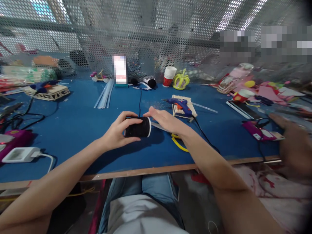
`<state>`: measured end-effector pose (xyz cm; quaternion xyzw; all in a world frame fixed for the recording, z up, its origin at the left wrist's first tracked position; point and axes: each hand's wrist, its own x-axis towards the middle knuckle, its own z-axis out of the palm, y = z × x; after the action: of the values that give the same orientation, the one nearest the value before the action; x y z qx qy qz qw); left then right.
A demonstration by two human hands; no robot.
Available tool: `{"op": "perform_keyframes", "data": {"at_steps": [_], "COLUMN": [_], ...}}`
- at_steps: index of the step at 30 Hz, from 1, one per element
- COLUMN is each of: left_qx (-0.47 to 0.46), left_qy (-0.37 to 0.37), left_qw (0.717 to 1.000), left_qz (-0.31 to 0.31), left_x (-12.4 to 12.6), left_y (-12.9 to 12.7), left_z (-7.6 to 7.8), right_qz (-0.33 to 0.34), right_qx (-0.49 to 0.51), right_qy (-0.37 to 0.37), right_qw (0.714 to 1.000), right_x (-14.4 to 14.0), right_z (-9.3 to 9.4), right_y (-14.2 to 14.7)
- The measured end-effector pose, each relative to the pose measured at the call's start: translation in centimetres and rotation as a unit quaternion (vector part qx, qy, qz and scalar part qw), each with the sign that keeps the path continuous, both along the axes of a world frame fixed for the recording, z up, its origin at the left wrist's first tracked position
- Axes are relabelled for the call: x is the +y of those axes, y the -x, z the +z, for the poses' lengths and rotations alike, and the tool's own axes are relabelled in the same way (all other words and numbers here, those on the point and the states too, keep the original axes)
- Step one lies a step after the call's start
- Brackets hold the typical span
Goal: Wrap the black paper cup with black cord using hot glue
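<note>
My left hand (122, 130) is wrapped round a black-covered cup (138, 127) that lies on its side, its white rim turned to the right. Flat and outstretched, my right hand (163, 119) hovers beside that rim; whether its fingertips touch the cup I cannot tell. Under my right wrist, partly hidden, lie scissors with yellow handles (179, 144), their blades pointing toward the cup. Behind my right hand a blue glue gun (180, 105) rests on a small rack of wooden sticks (191, 112), with a clear glue stick (206, 108) to its right.
Clear glue sticks (104, 94), a lit phone (120, 70), red-and-white paper cups (169, 76) and a yellow-green crown-shaped object (181, 80) stand or lie along the back. Left sits a white power adapter (20, 155). At right are a purple power strip (259, 131) and another person's blurred hand (294, 143).
</note>
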<state>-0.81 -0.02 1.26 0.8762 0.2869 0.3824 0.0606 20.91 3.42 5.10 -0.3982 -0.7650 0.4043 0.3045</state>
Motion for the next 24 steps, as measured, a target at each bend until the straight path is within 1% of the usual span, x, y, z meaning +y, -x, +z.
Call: {"op": "perform_keyframes", "data": {"at_steps": [1, 3, 4, 6, 8, 10, 12, 15, 17, 20, 24], "left_qx": [0.016, 0.041, 0.048, 0.052, 0.037, 0.014, -0.010, -0.029, -0.030, -0.030, -0.019], "left_qy": [-0.005, -0.012, -0.014, -0.003, 0.031, 0.084, 0.148, 0.244, 0.288, 0.319, 0.331], "left_qw": [1.000, 0.999, 0.998, 0.998, 0.998, 0.996, 0.989, 0.969, 0.955, 0.944, 0.941], "left_qz": [-0.008, -0.024, -0.031, -0.037, -0.034, -0.022, -0.003, 0.042, 0.069, 0.084, 0.066], "left_x": [-0.1, -0.3, -0.3, -0.2, -0.2, -0.2, -0.2, -0.2, -0.1, 0.0, -0.1], "left_y": [0.0, -0.1, -0.1, -0.1, -0.1, -0.2, -0.2, -0.2, -0.2, -0.1, -0.1], "left_z": [0.0, 0.0, 0.0, -0.1, -0.1, -0.1, 0.0, 0.2, 0.3, 0.5, 0.3], "right_qz": [0.025, 0.065, 0.065, 0.042, 0.008, -0.012, -0.027, -0.058, -0.074, -0.094, -0.113], "right_qx": [0.009, 0.037, 0.064, 0.122, 0.168, 0.204, 0.238, 0.284, 0.301, 0.306, 0.263], "right_qy": [0.046, 0.104, 0.113, 0.112, 0.111, 0.100, 0.073, 0.030, 0.014, -0.008, -0.056], "right_qw": [0.999, 0.992, 0.989, 0.985, 0.979, 0.974, 0.968, 0.957, 0.951, 0.947, 0.956], "right_x": [0.0, 0.2, 0.3, 0.4, 0.4, 0.3, 0.3, 0.5, 0.9, 1.4, 1.6], "right_z": [-0.2, -0.6, -0.8, -1.2, -1.5, -1.5, -1.4, -1.2, -1.3, -1.6, -1.8], "right_y": [0.6, 1.5, 1.8, 2.1, 2.1, 1.7, 1.3, 0.6, 0.2, 0.0, -0.1]}}
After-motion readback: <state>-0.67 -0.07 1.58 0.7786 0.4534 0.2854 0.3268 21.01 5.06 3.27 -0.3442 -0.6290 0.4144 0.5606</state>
